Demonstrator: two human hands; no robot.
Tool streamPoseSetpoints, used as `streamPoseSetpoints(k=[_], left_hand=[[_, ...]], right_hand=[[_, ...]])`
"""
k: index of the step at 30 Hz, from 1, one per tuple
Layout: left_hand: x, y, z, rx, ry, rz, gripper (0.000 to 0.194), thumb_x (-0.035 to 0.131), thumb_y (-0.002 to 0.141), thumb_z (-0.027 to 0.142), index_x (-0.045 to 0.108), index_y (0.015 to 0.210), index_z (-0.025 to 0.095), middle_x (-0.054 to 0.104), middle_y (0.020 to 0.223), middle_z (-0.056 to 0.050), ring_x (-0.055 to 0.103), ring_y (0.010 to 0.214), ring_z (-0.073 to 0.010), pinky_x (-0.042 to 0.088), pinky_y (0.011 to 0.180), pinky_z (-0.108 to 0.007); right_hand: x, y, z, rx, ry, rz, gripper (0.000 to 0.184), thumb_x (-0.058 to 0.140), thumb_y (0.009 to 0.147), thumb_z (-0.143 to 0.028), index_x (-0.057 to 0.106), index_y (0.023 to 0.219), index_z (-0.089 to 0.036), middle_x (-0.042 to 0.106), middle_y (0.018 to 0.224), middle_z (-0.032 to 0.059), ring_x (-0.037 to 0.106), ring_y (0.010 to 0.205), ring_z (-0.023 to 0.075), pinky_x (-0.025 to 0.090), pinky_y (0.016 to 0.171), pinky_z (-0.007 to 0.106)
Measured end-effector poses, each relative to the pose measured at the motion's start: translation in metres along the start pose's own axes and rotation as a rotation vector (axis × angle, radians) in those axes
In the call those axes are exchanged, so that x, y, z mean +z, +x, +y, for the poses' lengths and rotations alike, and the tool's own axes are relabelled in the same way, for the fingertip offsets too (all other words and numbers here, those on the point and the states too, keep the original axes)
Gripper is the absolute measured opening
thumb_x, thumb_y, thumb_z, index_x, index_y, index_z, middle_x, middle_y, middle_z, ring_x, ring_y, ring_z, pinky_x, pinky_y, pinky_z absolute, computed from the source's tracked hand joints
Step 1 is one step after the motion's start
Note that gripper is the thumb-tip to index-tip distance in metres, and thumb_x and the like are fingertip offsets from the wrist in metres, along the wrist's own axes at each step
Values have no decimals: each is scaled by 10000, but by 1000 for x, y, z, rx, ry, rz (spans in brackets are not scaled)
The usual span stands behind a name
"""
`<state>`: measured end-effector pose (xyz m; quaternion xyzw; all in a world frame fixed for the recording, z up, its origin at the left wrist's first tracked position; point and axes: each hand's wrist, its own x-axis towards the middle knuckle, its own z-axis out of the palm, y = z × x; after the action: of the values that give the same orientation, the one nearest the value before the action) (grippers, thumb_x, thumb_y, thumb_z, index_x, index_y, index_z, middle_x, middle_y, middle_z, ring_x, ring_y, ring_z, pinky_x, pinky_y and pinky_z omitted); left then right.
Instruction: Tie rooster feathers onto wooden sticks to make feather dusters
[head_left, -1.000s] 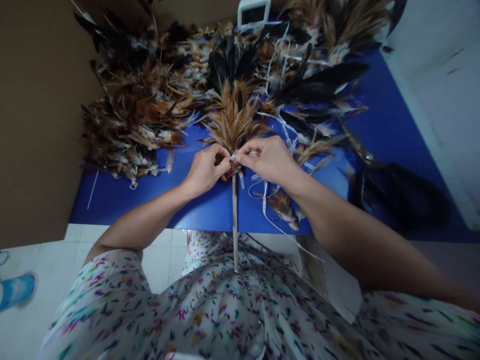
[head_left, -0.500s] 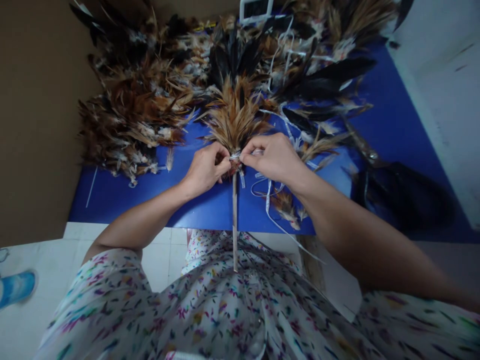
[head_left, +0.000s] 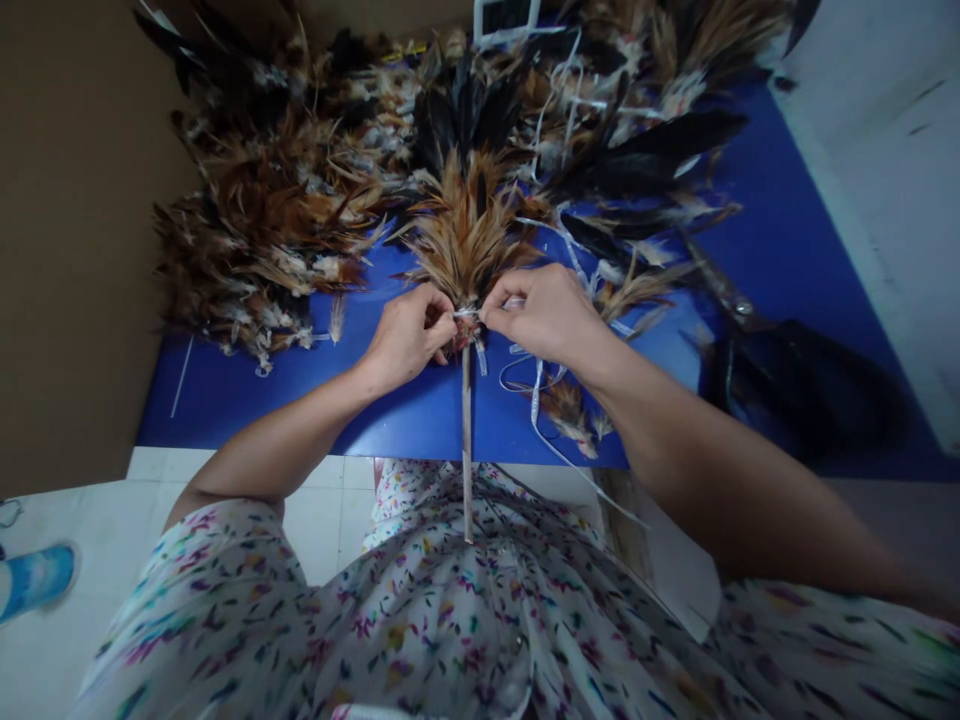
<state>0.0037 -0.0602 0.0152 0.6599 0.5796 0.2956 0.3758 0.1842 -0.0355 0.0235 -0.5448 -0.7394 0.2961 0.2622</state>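
Observation:
A bundle of brown and black feathers [head_left: 469,235] lies on the blue table, its quill ends bound round a thin wooden stick [head_left: 467,440] that sticks out over the near edge. White plastic string [head_left: 466,314] crosses the base of the bundle, stretched between my two hands. My left hand [head_left: 412,335] is closed, thumb and forefinger pinching the string at the left side. On the right, my right hand [head_left: 544,312] pinches the other side of it, fingers curled. A loose length of string [head_left: 535,405] trails below my right hand past the table edge.
Heaps of feather bunches [head_left: 277,220] cover the left and back of the blue table [head_left: 780,230]. Large scissors [head_left: 742,308] with dark handles lie at the right. A small feather tuft [head_left: 570,415] sits near the front edge. A white-framed object [head_left: 506,20] stands at the back.
Both hands stay at the base of the bundle, and the string between them now looks straighter. The whole view has shifted very slightly.

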Motion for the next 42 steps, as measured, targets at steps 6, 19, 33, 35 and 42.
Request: streamPoseSetpoints(k=[6, 19, 33, 35, 42], left_hand=[[0, 1, -1, -13, -12, 0, 51, 515, 772, 128, 504, 793, 174, 580, 573, 64, 572, 405, -63, 402, 392, -142], [0, 2, -3, -31, -70, 5, 60, 565, 771, 142, 512, 787, 165, 573, 556, 66, 576, 403, -62, 419, 384, -126], [-7, 1, 4, -64, 6, 42, 99, 483, 819, 213, 542, 887, 171, 527, 517, 70, 475, 383, -66, 378, 414, -171], [-9, -1, 8, -37, 142, 17, 188, 471, 862, 304, 580, 818, 157, 537, 505, 46, 484, 413, -74, 380, 451, -188], [-8, -2, 8, 23, 166, -24, 295, 529, 857, 423, 626, 883, 146, 588, 579, 20, 560, 538, -98, 406, 519, -189]], right_hand=[[0, -1, -1, 10, -37, -4, 129, 618, 690, -168, 742, 729, -169, 630, 631, 12, 577, 651, 151, 394, 647, 281], [3, -1, 1, -29, -56, 12, 110, 613, 680, -153, 721, 698, -167, 612, 616, 4, 568, 638, 147, 405, 658, 280], [-4, 1, -3, 48, 19, -12, 153, 632, 698, -214, 759, 774, -176, 650, 627, 2, 573, 606, 136, 404, 614, 271], [-5, 1, -4, 35, -10, -17, 153, 628, 728, -244, 760, 779, -186, 674, 673, 11, 589, 644, 146, 410, 638, 278], [2, 1, 2, -56, -63, -45, 210, 651, 781, -368, 754, 767, -186, 702, 767, 37, 570, 682, 151, 372, 638, 284]])
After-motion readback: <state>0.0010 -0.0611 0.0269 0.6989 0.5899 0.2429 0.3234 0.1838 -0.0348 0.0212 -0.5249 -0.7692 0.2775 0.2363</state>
